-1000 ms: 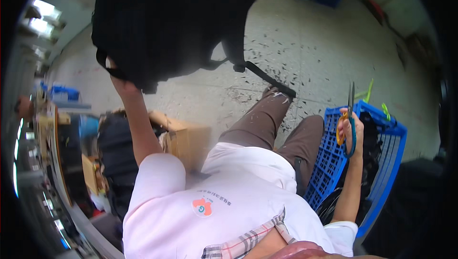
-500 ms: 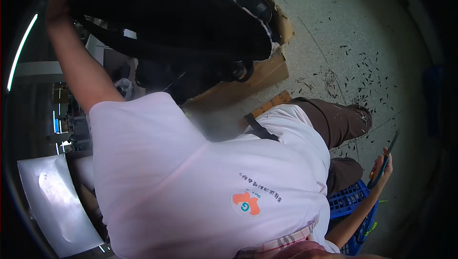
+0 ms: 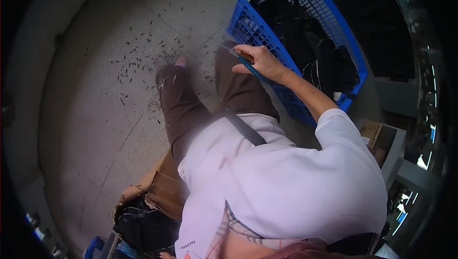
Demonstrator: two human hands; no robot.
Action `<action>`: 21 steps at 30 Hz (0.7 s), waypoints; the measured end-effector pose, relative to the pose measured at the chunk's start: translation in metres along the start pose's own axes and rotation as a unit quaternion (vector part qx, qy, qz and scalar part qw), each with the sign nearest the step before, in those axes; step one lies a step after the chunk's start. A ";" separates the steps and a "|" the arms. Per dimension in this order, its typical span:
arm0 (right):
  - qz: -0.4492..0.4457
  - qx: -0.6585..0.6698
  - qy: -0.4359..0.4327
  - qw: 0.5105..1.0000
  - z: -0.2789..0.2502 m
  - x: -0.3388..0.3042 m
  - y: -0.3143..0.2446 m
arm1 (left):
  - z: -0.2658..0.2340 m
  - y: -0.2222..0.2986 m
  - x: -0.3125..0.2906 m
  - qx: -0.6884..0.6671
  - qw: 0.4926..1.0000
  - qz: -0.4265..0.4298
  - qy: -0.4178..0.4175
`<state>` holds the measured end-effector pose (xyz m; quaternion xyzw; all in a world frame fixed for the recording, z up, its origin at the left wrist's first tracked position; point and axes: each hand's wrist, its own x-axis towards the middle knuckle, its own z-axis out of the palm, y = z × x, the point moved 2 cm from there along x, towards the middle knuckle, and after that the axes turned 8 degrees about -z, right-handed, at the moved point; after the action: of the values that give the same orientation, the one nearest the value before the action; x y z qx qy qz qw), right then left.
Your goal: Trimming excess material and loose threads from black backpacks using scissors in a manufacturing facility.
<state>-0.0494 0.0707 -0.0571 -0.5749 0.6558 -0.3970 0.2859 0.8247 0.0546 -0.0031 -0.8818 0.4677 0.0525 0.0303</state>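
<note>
In my right hand (image 3: 262, 62) is a pair of scissors (image 3: 244, 58), its fingers closed around the orange and blue handle. The thin blades point up and left above my knee. That hand is beside the blue plastic basket (image 3: 279, 34), which holds black fabric pieces (image 3: 305, 34) with loose pale threads. At the lower edge only a small bit of my left hand (image 3: 167, 255) shows, next to my shirt; its fingers are mostly hidden. A dark strap (image 3: 245, 130) lies across my lap.
A torn cardboard box (image 3: 167, 187) with black items (image 3: 145, 228) stands at the lower left. Small dark scraps (image 3: 138, 63) litter the floor beyond my legs. A small brown box (image 3: 369, 132) sits on a grey shelf at the right, near a large black shape (image 3: 377, 25).
My view has swung to the right, from the cardboard box to the blue basket. The left hand, raised at a large black item before, is now almost out of sight. The right hand still holds the scissors.
</note>
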 end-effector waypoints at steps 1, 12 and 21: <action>0.026 0.008 0.059 0.998 -0.014 -0.026 0.007 | 0.012 0.037 0.026 -0.018 1.000 0.021 -0.004; 0.441 -0.360 0.360 0.739 -0.100 -0.268 0.126 | -0.013 0.295 0.072 -0.153 0.988 0.002 0.016; 0.411 -0.266 0.300 0.818 -0.079 -0.362 0.120 | 0.047 0.648 -0.152 -0.064 0.816 0.518 -0.247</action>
<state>-0.1148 0.4437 -0.1468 -0.1576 0.9647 -0.2054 0.0474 0.2008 -0.1792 -0.0343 -0.4665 0.8279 0.3063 0.0565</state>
